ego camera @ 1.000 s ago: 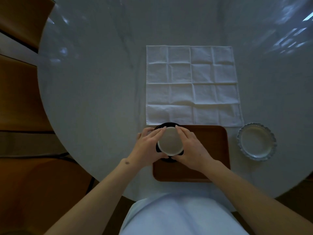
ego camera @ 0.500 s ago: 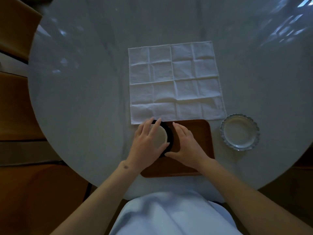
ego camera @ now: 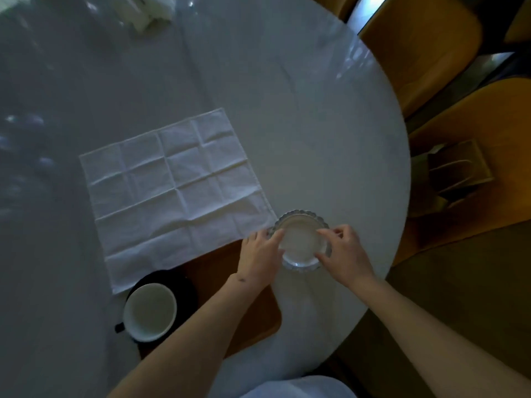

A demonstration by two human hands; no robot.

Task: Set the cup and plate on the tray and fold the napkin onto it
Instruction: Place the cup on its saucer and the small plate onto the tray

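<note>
Round grey counter (ego camera: 301, 124), dim light. You left cup (ego camera: 150, 311) on tray (ego camera: 255, 317), moved both hands to plate (ego camera: 300, 239) beside it: left hand (ego camera: 260, 258), right hand (ego camera: 343, 254) pinched rim. Napkin (ego camera: 172, 191) flat, unfolded.

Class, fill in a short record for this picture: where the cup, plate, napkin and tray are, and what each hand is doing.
cup: on the tray's left end, on a dark saucer
plate: on the table, right of the tray
napkin: spread flat, unfolded, behind the tray
tray: partly hidden by the left forearm
left hand: gripping the plate's left rim
right hand: gripping the plate's right rim
</note>
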